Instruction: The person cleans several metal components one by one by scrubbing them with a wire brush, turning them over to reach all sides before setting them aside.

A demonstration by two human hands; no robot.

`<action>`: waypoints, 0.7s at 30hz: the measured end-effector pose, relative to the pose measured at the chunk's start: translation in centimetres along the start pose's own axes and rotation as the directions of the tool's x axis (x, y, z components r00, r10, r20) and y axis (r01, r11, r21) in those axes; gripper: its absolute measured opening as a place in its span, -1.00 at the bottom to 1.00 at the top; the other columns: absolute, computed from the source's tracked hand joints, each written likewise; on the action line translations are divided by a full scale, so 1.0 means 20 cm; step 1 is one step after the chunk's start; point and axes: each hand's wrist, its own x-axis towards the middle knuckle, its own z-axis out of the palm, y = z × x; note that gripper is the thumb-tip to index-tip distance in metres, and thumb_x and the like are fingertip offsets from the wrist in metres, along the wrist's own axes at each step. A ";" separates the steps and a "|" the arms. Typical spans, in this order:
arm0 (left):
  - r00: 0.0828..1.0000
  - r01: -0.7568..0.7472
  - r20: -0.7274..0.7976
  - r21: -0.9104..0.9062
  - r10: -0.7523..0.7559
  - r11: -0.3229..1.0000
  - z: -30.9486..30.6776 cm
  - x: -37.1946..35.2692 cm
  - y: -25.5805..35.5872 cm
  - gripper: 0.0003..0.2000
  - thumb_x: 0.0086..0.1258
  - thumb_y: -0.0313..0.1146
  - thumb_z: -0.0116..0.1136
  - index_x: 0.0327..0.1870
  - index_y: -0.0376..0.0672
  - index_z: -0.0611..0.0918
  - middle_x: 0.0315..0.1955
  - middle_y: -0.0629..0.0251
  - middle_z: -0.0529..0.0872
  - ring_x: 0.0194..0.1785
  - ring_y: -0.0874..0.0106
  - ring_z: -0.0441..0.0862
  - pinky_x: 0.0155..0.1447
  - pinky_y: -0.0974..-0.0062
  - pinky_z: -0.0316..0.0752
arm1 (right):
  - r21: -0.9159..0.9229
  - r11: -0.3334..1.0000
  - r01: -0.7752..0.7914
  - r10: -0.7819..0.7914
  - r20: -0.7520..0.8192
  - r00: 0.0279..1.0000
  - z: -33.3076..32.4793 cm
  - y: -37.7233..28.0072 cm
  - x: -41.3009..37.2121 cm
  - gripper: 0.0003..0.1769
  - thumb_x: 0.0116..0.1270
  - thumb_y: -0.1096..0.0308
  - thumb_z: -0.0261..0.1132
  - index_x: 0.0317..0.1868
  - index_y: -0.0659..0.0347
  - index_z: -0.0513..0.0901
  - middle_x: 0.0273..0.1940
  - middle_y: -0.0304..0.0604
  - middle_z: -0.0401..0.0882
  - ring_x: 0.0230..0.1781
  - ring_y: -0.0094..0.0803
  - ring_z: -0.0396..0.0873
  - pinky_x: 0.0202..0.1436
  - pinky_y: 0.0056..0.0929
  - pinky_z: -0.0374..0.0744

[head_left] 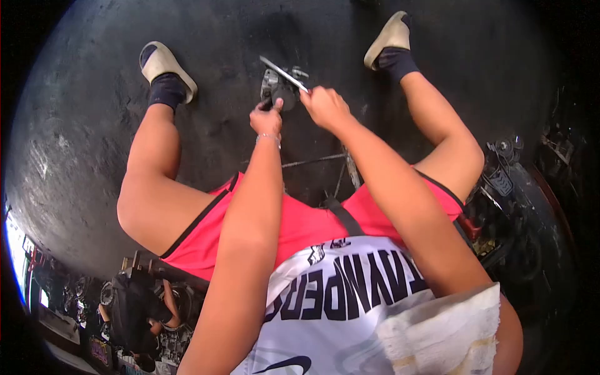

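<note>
Your left hand [267, 117] is pinched narrow around the near end of a metal part [270, 82], thumb up, with the part standing just beyond the fingers above the dark floor [212, 37]. Your right hand [328, 107] is curled into a fist around the near end of a slim silver bar tool [284, 73], which slants away forward and to the left of that hand, across the top of the part; you cannot tell whether the 2 touch. A bracelet [269, 136] circles your wrist just behind the left hand

Well behind your hands, your white shirt [325, 337] carries large black letters, upside down from this view and creased; M, P and E can be made out, but the whole word is not clear. Nearer you, the shirt shows 1 black swoosh mark [286, 364]. A white cloth [447, 334] lies against your upper arm, far behind the right hand

Your 2 pale slippers [165, 62] are ahead of and outside the hands. Well to the right of your right hand lie metal parts [502, 169]. Far behind and left of your left hand, a person in black [134, 312] bends near machinery; a colourful sign [100, 351] there is too small to read
</note>
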 end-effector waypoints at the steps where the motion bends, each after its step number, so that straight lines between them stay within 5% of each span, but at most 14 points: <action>1: 1.000 0.006 0.003 0.001 -0.006 1.000 0.00 0.00 -0.02 -0.57 0.00 -0.19 0.48 -0.14 -0.27 0.69 -0.24 0.14 0.73 -0.18 0.34 0.66 -0.02 0.45 0.47 | 0.024 0.999 -0.043 0.042 0.038 0.998 -0.01 -0.02 0.02 -0.43 0.36 -0.08 0.00 -0.32 0.32 0.65 -0.28 0.24 0.61 -0.19 0.17 0.58 -0.11 -0.01 0.55; 6: 1.000 -0.018 -0.005 -0.018 0.018 1.000 0.01 -0.01 -0.01 -0.55 -0.02 -0.18 0.49 -0.13 -0.26 0.69 -0.21 0.10 0.73 -0.13 0.32 0.66 0.02 0.42 0.48 | 0.048 0.989 -0.138 0.137 0.031 0.990 0.02 0.13 -0.24 -0.47 0.35 -0.07 0.02 -0.24 0.27 0.65 -0.23 0.25 0.60 -0.14 0.18 0.57 -0.06 -0.01 0.54; 13: 0.999 -0.045 0.023 0.049 0.044 0.998 -0.01 0.01 0.03 -0.45 -0.05 -0.07 0.49 -0.11 -0.30 0.67 -0.18 0.04 0.71 -0.08 0.21 0.66 0.06 0.38 0.48 | 0.116 0.985 -0.131 0.129 0.028 0.991 0.06 -0.07 -0.01 -0.44 0.35 -0.10 0.00 -0.21 0.27 0.65 -0.22 0.25 0.60 -0.10 0.15 0.56 -0.01 -0.02 0.52; 16: 0.997 -0.063 -0.039 0.017 0.063 0.998 0.01 0.01 0.02 -0.57 -0.04 -0.22 0.49 -0.16 -0.26 0.69 -0.28 0.09 0.74 -0.19 0.28 0.69 -0.02 0.39 0.51 | 0.102 0.979 -0.176 0.171 0.054 0.984 0.07 0.13 -0.21 -0.44 0.34 -0.10 0.01 -0.22 0.27 0.65 -0.21 0.26 0.60 -0.10 0.15 0.56 0.01 -0.02 0.51; 21: 0.990 -0.136 -0.014 0.085 0.137 0.987 0.01 0.03 -0.03 -0.60 -0.02 -0.20 0.48 -0.19 -0.24 0.71 -0.29 0.10 0.74 -0.19 0.29 0.70 -0.03 0.43 0.50 | 0.121 0.991 -0.065 0.064 0.011 0.998 0.08 0.03 0.01 -0.46 0.34 -0.10 0.03 -0.26 0.24 0.66 -0.24 0.24 0.61 -0.11 0.16 0.56 -0.01 -0.03 0.51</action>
